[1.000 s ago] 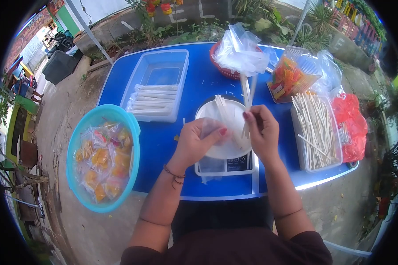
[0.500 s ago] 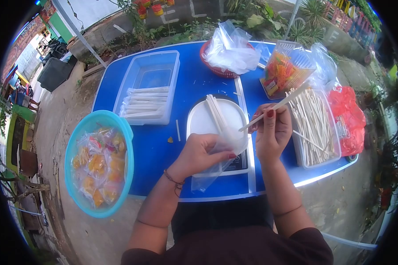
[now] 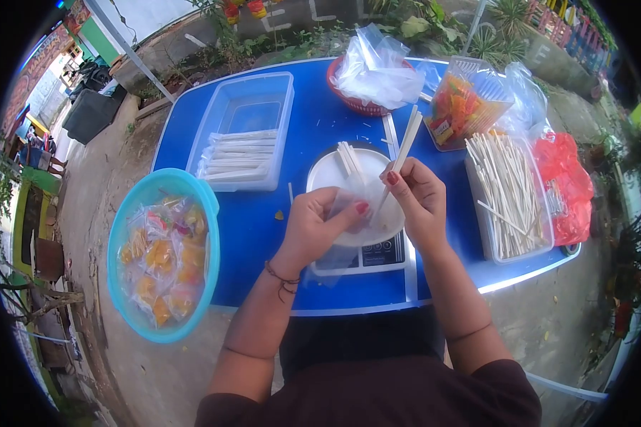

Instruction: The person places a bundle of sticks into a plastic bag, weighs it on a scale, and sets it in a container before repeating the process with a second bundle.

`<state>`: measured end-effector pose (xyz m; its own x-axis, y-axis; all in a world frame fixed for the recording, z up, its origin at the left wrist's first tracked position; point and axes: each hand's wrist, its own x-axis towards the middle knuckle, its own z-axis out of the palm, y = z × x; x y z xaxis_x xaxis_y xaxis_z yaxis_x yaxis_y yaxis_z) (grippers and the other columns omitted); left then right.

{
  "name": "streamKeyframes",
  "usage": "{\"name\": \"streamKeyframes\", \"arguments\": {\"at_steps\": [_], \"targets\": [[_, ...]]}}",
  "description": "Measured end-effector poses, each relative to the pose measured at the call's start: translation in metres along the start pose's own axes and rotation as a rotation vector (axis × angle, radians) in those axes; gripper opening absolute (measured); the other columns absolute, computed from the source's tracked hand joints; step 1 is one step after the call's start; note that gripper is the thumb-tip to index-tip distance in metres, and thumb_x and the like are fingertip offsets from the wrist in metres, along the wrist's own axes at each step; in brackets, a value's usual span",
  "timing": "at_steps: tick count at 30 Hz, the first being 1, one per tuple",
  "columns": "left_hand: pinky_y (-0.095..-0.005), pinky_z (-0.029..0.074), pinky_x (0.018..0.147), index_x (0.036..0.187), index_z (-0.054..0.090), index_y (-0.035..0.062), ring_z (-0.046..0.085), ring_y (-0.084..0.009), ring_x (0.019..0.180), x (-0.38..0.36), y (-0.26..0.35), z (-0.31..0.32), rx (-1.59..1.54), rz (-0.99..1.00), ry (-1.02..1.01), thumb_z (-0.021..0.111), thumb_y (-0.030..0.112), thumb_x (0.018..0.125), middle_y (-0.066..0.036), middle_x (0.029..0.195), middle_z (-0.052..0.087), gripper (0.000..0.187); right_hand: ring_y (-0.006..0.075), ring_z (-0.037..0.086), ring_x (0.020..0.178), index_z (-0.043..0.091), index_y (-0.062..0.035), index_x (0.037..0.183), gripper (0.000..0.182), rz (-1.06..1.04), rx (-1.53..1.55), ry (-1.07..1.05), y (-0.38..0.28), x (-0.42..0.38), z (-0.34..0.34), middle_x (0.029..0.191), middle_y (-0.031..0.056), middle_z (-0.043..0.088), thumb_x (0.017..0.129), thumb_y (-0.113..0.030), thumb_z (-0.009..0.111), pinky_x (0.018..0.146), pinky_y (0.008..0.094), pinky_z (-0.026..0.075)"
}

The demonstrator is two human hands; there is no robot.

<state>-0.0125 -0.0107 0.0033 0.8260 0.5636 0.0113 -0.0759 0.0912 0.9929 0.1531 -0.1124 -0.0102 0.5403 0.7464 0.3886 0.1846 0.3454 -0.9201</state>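
My left hand [image 3: 319, 222] pinches a clear plastic bag [image 3: 349, 238] between thumb and fingers, over the front of a kitchen scale. Between thumb and fingertips, my right hand [image 3: 419, 201] grips a few white sticks [image 3: 407, 139], tilted, their lower ends overlapping the bag in this view. A small bundle of similar sticks [image 3: 348, 156] rests over the round white plate of the scale [image 3: 388, 167], its near end behind the bag. To the right of my right hand stands a clear box of loose sticks [image 3: 509, 199].
A clear tub [image 3: 253, 110] with wrapped sticks stands at the back left. A turquoise basin [image 3: 212, 235] holds bagged orange snacks. Behind are a red basket [image 3: 363, 107] of plastic bags and a container of colourful pieces [image 3: 457, 114]. A red plastic bag [image 3: 570, 188] lies far right.
My right hand has moved slightly left, and its sticks have turned from slanting rightward to nearly upright, close to the bag. My left hand has shifted slightly up with the plastic bag.
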Motion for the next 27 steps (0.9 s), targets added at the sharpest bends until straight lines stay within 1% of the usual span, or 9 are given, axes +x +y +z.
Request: {"name": "streamKeyframes", "arguments": {"at_steps": [2,3,5,8,11,14,20,23,27], "targets": [[-0.0255,0.057,0.075,0.104,0.068,-0.0071,0.070,-0.0132,0.081,0.001,0.001,0.001,-0.015,0.027,0.022,0.071,0.010,0.089,-0.012,0.092,0.073,0.022,0.0052,0.053,0.075,0.062,-0.0005,0.089,0.016,-0.009,-0.028,-0.009,0.004,0.001,-0.002,0.084,0.0024,0.066,0.094,-0.015,0.066,0.071,0.0212,0.043],[-0.0264,0.057,0.074,0.103,0.068,-0.0075,0.070,-0.0144,0.080,0.001,0.002,0.002,-0.007,0.046,0.028,0.070,0.009,0.090,-0.013,0.091,0.073,0.021,0.0062,0.056,0.078,0.062,-0.0002,0.096,0.014,0.011,0.008,0.005,0.002,0.001,0.000,0.086,0.0041,0.066,0.094,-0.013,0.066,0.073,0.0218,0.044],[-0.0272,0.058,0.073,0.103,0.067,-0.0080,0.071,-0.0159,0.080,0.000,0.002,0.002,0.021,0.064,0.016,0.069,0.008,0.090,-0.013,0.090,0.072,0.020,0.0080,0.060,0.083,0.061,0.0005,0.109,0.021,0.050,0.080,0.033,-0.006,0.002,0.006,0.091,0.0073,0.068,0.092,-0.010,0.067,0.077,0.0229,0.047],[-0.0268,0.058,0.073,0.104,0.066,-0.0081,0.071,-0.0167,0.082,-0.001,0.001,0.002,0.042,0.053,-0.026,0.069,0.007,0.090,-0.014,0.092,0.072,0.020,0.0118,0.064,0.089,0.040,-0.0010,0.141,0.056,0.071,0.165,0.079,-0.015,0.002,0.012,0.098,0.0126,0.069,0.091,-0.002,0.066,0.083,0.0258,0.050],[-0.0263,0.058,0.072,0.106,0.065,-0.0078,0.072,-0.0171,0.084,-0.001,0.001,0.003,0.000,0.023,-0.046,0.069,0.006,0.090,-0.014,0.095,0.072,0.021,0.0122,0.064,0.088,0.011,-0.0062,0.154,0.085,0.002,0.147,0.040,-0.019,0.003,0.010,0.101,0.0147,0.067,0.089,0.003,0.065,0.083,0.0263,0.051],[-0.0258,0.058,0.071,0.108,0.065,-0.0073,0.072,-0.0168,0.084,-0.001,0.002,0.003,-0.003,0.016,-0.059,0.069,0.006,0.090,-0.014,0.097,0.072,0.023,0.0136,0.064,0.089,0.009,-0.0098,0.156,0.090,-0.046,0.160,0.039,-0.017,0.002,0.009,0.100,0.0139,0.067,0.087,0.004,0.065,0.083,0.0274,0.052],[-0.0247,0.057,0.070,0.104,0.068,-0.0060,0.071,-0.0141,0.080,-0.001,-0.002,0.001,0.118,0.039,-0.055,0.074,0.008,0.087,-0.011,0.092,0.072,0.023,0.0114,0.061,0.091,0.002,-0.0104,0.156,0.088,-0.077,0.158,0.027,-0.019,0.002,0.010,0.098,0.0118,0.064,0.091,0.001,0.060,0.079,0.0249,0.050],[-0.0246,0.057,0.069,0.102,0.069,-0.0058,0.070,-0.0130,0.078,0.000,-0.003,-0.001,0.159,0.052,-0.052,0.075,0.010,0.086,-0.011,0.090,0.073,0.023,0.0113,0.061,0.091,0.004,-0.0091,0.156,0.079,-0.084,0.183,0.109,-0.015,0.004,0.009,0.097,0.0115,0.064,0.095,-0.001,0.055,0.078,0.0238,0.049],[-0.0244,0.055,0.071,0.102,0.071,-0.0046,0.070,-0.0126,0.079,0.000,-0.002,-0.001,0.169,0.030,-0.047,0.076,0.012,0.085,-0.011,0.090,0.073,0.024,0.0113,0.060,0.089,0.008,-0.0068,0.155,0.074,-0.111,0.108,0.091,-0.015,0.005,0.006,0.094,0.0103,0.064,0.097,0.000,0.052,0.076,0.0245,0.048]]}}
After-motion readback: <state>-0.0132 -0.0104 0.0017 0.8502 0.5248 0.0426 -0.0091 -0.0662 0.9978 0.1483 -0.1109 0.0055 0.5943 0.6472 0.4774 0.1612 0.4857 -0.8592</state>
